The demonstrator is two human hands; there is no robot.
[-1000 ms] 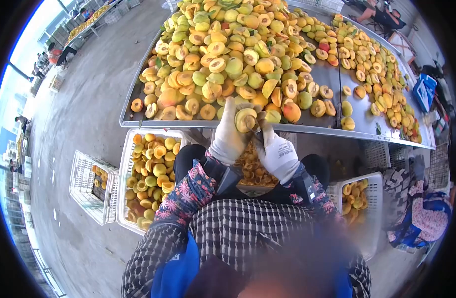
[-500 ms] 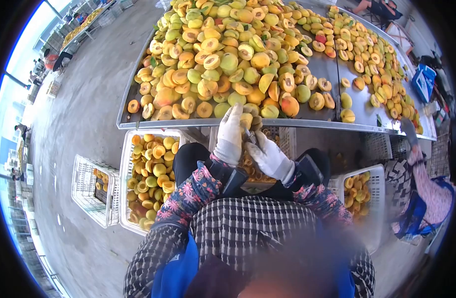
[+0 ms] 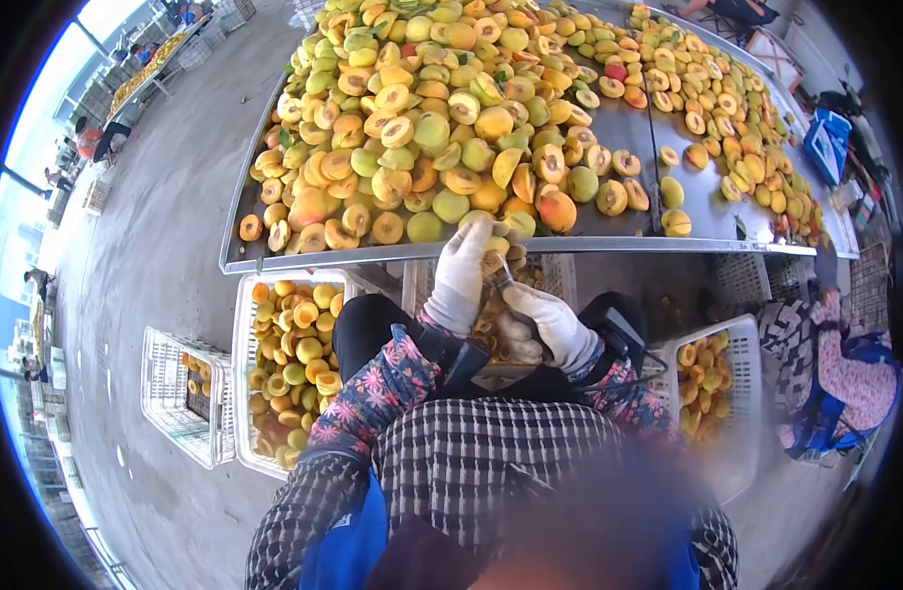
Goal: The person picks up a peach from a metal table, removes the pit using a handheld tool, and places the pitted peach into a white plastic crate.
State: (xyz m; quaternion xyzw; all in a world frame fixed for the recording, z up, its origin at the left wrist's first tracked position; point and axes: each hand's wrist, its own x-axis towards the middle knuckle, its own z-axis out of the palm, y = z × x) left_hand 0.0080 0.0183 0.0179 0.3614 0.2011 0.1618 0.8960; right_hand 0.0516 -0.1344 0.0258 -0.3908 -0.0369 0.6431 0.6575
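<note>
My left hand (image 3: 463, 267), in a whitish glove, is closed round a peach half (image 3: 494, 258) at the front edge of the metal table (image 3: 589, 244). Just right of it, my right hand (image 3: 545, 323), also gloved, grips a small metal tool (image 3: 505, 270) whose tip is at the fruit. Its lower fingers are curled. A large heap of halved and whole peaches (image 3: 412, 128) lies on the table beyond my hands. Below them, a crate (image 3: 559, 278) with peach pieces is partly hidden by my hands.
A white crate of peach halves (image 3: 299, 364) stands left of my legs, beside another crate (image 3: 176, 393) holding a few pieces. At the right is a further crate (image 3: 741, 369). A co-worker's pink sleeve (image 3: 844, 374) shows at far right.
My right hand has turned and dropped slightly, and the tool now shows more clearly at the fruit. My left hand stays round the fruit. The whole view has shifted a little.
</note>
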